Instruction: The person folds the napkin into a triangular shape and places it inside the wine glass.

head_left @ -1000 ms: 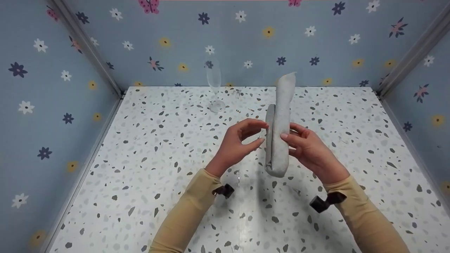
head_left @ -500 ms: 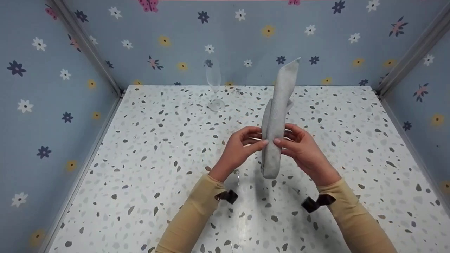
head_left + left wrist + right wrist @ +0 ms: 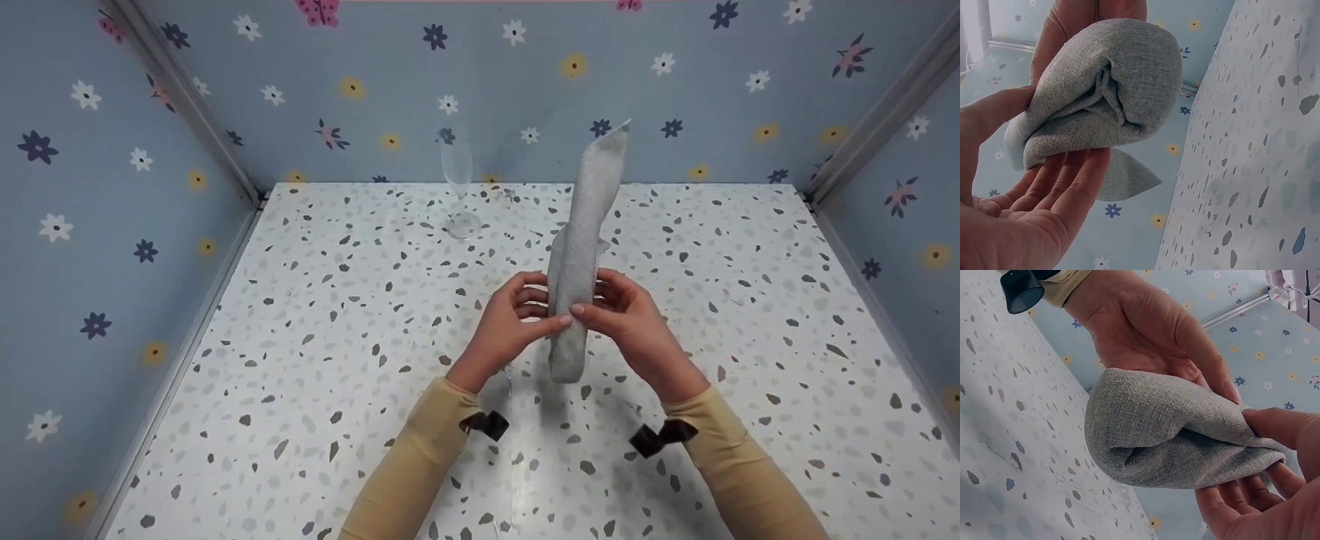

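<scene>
A grey cloth napkin [image 3: 589, 202], rolled and folded into a long bundle, is held upright over the table, its pointed tip at the top. My left hand [image 3: 501, 326] grips its lower part from the left, thumb in front and fingers behind. From the other side my right hand [image 3: 637, 330] holds it the same way, the two thumbs almost meeting on the front. In the left wrist view the folded lower end of the napkin [image 3: 1148, 62] shows tucked layers. A loose flap sticks out behind the bundle.
A clear champagne flute [image 3: 463, 225] stands at the back of the speckled white table [image 3: 315, 390], left of the napkin. Blue flowered panels [image 3: 480, 75] close off the back and both sides.
The left hand has closed onto the napkin, which it was only beside before. Both hands and the napkin have shifted left, and the napkin's tip has risen.
</scene>
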The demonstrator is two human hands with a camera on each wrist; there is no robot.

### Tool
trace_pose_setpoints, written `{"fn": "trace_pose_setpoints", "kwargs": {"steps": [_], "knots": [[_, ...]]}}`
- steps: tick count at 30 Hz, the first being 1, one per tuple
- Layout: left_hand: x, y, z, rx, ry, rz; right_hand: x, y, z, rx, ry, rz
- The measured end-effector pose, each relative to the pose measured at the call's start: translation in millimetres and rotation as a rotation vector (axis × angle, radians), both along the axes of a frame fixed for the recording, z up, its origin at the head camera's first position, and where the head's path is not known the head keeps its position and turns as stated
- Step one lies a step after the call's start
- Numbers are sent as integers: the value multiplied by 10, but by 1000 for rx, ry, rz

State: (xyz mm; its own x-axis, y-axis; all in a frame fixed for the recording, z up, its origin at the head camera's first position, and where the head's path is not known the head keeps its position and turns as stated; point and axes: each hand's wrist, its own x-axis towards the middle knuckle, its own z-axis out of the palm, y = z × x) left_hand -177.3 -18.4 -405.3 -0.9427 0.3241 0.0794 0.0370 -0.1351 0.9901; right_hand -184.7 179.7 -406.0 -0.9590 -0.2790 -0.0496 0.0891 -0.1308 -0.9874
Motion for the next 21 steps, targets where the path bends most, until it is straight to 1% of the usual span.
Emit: {"fn": "trace_pose_setpoints", "kwargs": {"steps": [3, 8, 12, 16, 19, 21], "knots": [[27, 1, 53, 7, -13, 16, -6, 4, 0, 26, 14, 12], [29, 3, 44, 9, -12, 44, -16, 8, 13, 56, 58, 42], [24, -7, 18, 19, 34, 61, -12, 12, 41, 100, 112, 50], [6, -17, -5, 43, 104, 84, -1, 18, 73, 140, 166, 8], [-6, -25, -23, 69, 141, 99, 16, 14, 90, 158, 195, -26], [-12, -28, -37, 92, 156, 97, 28, 7, 97, 175, 216, -39]]}}
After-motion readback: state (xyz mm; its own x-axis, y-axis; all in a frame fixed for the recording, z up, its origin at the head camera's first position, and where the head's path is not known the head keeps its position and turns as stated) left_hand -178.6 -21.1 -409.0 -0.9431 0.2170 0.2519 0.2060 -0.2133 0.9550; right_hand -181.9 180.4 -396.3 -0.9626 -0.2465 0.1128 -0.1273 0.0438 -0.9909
